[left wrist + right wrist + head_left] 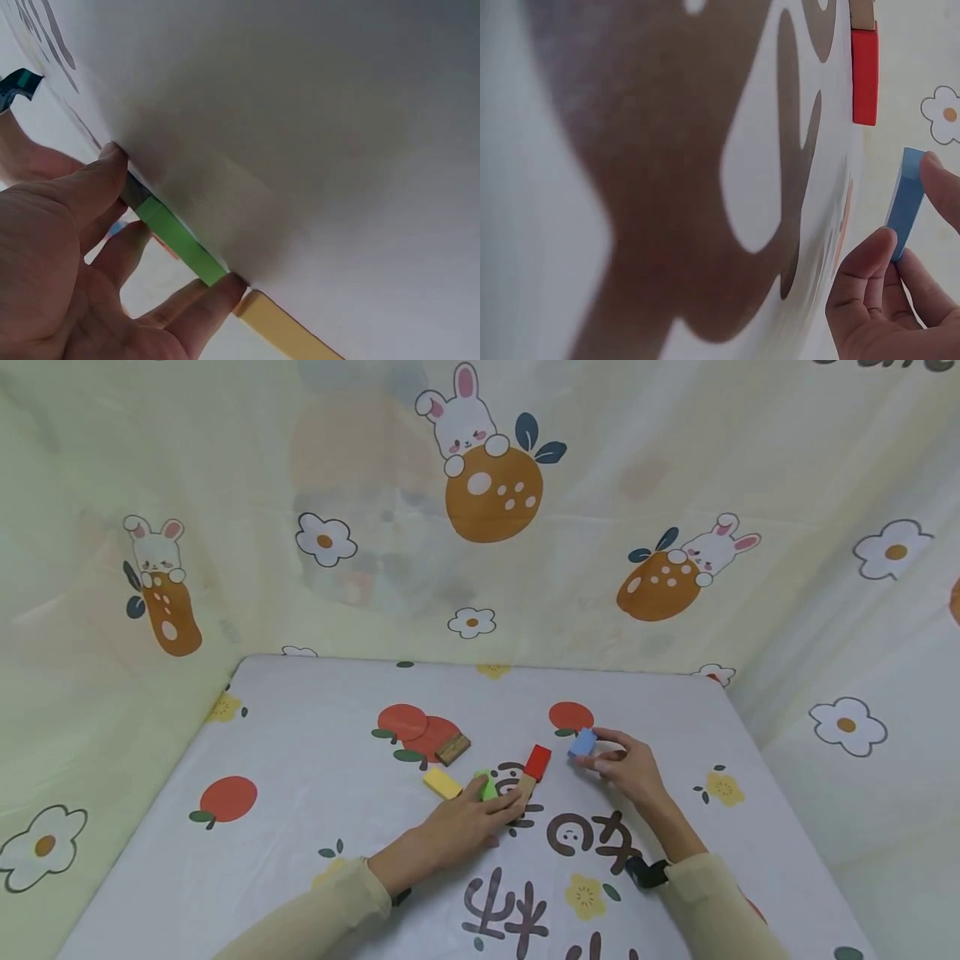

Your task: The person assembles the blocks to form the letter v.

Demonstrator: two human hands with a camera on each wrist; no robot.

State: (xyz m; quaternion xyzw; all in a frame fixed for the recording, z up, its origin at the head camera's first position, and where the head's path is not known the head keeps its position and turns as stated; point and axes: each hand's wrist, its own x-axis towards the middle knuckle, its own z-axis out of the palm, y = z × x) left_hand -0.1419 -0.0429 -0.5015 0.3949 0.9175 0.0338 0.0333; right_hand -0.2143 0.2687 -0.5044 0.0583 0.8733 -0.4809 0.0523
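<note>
Between thumb and fingertips, my right hand [626,768] pinches a blue block [582,743], tilted in the right wrist view. My left hand [461,822] rests spread over a green block [488,787] and a plain wooden block [527,787], fingertips touching them. In the left wrist view, one fingertip lies where the green block [180,240] meets the yellow block [289,326]; the thumb is by the row's other end. A red block [537,762] adjoins the wooden one. The left fingers partly hide the green and wooden blocks.
A brown block [453,749] sits apart, behind the yellow one. The white tablecloth [300,827] is printed with fruit, flowers and dark lettering. Patterned curtains [225,568] enclose the table at the back and both sides.
</note>
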